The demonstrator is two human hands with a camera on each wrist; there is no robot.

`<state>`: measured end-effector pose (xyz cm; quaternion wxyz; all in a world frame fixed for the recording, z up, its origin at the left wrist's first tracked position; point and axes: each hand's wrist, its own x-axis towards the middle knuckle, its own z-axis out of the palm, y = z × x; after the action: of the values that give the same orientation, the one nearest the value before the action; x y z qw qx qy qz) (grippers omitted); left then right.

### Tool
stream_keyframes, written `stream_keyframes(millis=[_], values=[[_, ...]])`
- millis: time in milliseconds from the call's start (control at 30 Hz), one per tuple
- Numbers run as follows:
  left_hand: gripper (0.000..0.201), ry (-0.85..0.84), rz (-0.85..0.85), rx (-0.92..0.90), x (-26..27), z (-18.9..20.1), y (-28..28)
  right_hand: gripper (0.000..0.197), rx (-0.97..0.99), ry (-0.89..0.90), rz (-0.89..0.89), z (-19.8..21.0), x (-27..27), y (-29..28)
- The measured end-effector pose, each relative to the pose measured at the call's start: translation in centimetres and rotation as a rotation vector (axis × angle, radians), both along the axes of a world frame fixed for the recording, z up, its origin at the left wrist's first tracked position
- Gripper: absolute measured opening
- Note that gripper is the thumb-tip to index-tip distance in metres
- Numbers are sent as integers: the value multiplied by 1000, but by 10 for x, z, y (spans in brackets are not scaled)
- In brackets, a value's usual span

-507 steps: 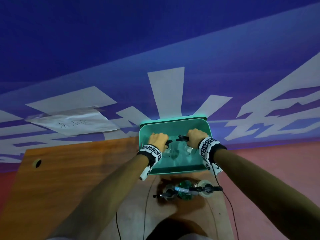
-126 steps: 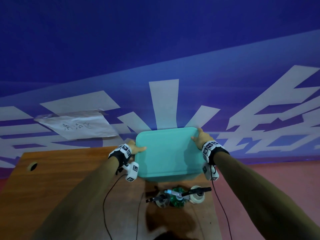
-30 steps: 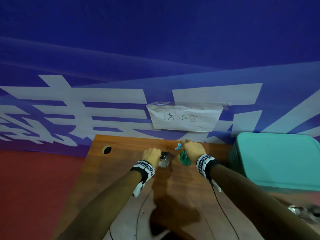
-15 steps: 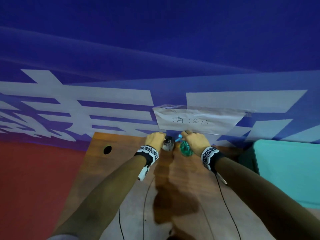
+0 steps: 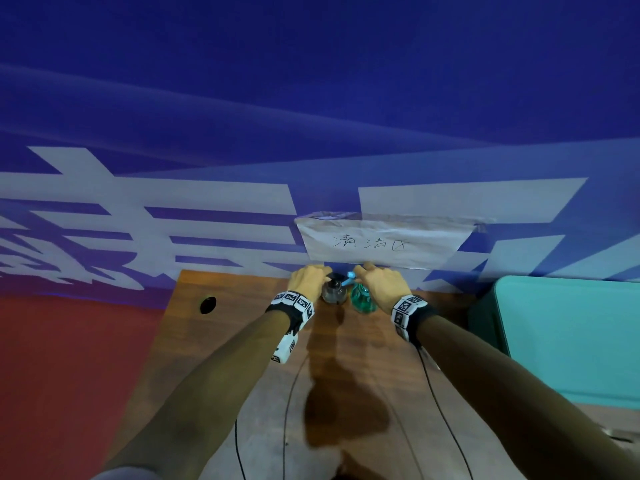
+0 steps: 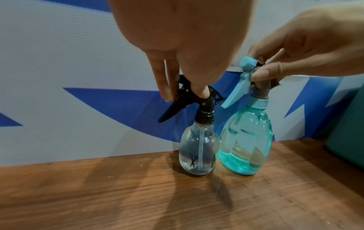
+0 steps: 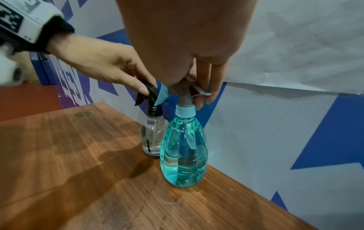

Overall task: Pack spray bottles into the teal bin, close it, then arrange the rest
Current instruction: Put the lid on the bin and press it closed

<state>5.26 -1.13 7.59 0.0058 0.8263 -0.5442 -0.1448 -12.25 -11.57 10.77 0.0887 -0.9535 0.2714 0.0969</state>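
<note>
- Pushed further back since half a second ago: both spray bottles, now standing at the far edge of the wooden table (image 5: 242, 358), against the blue and white banner (image 5: 207, 209).
- Left hand (image 5: 309, 283), thumb and fingers pinched narrow on the black trigger head of the clear spray bottle (image 6: 199, 152); upright, scissors mark on its side.
- Right hand (image 5: 380, 285), fingertips pinched on the pale blue trigger head of the teal spray bottle (image 7: 184, 154); upright, just beside the clear one, right of it, bodies nearly touching.
- Blue lever overlapping the black head in the right wrist view.
- Closed teal bin (image 5: 568, 337), lid on, well apart on the right end of the table.
- Handwritten paper sign (image 5: 384, 242) taped to the banner directly above the bottles.
- Round cable hole (image 5: 207, 304) in the tabletop, left of the hands.
- Thin black cables (image 5: 287, 403) trailing from the marker wristbands (image 5: 294, 303) across the wood.
</note>
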Motion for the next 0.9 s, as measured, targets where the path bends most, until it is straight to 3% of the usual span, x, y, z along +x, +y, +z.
stream_keyframes(millis=[133,267,433,533,733,900], values=[[25,-15,7,10,-8,8,2,42,12,1,-20,0,3,5],[46,-12,23,34,-18,19,8,32,15,-2,-47,0,1,10],[56,-28,47,-98,-38,40,21,38,84,-99,-139,17,-12,14],[55,-41,60,-204,-57,61,31,28,71,-223,-207,36,-29,19],[34,-41,-66,-388,-124,107,43,24,141,-461,-388,66,-105,21],[21,58,-254,-450,-212,123,35,19,75,-475,-466,77,-211,20]])
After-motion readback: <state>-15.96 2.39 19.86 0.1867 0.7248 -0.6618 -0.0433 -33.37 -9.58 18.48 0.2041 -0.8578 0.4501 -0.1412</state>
